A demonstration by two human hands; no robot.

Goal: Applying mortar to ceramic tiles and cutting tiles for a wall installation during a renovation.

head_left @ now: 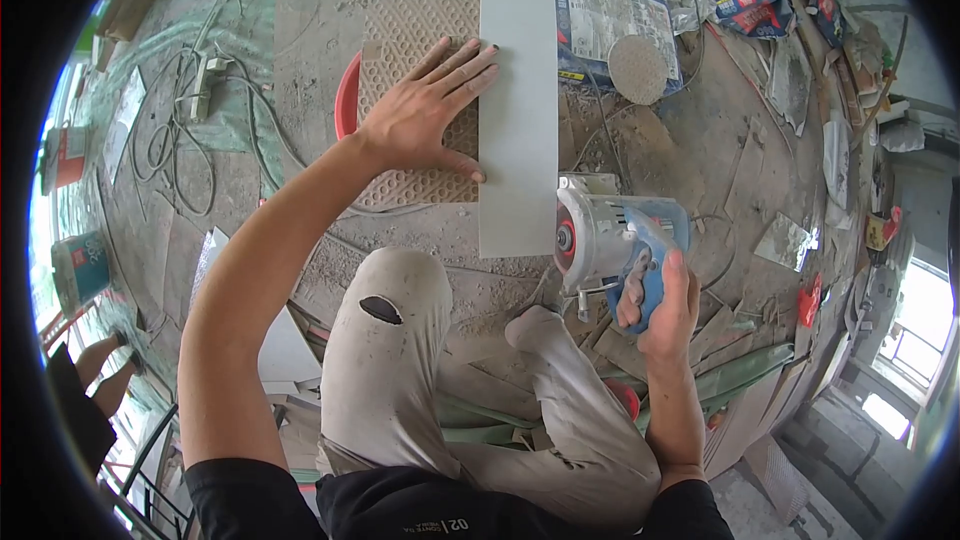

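Observation:
My left hand [425, 110] lies flat with fingers apart across a brown panel with a raised pattern of small rings [400, 20]. Its fingertips and thumb reach the left edge of a long pale grey tile strip [519, 130], which lies lengthwise away from me. In my right hand [668, 310] is a blue and silver electric tile cutter [612, 230], gripped by its blue body. The cutter's round red-centred side stands against the strip's right edge, near its near end. Whether the blade touches the tile is hidden.
A red bucket [348, 100] shows under the panel's left side. Blue and white bags [620, 20] lie at the far right, with a round dusty disc [638, 70] on one. Tangled cables [180, 150] cover the left floor. Broken tile pieces [788, 240] and debris lie right.

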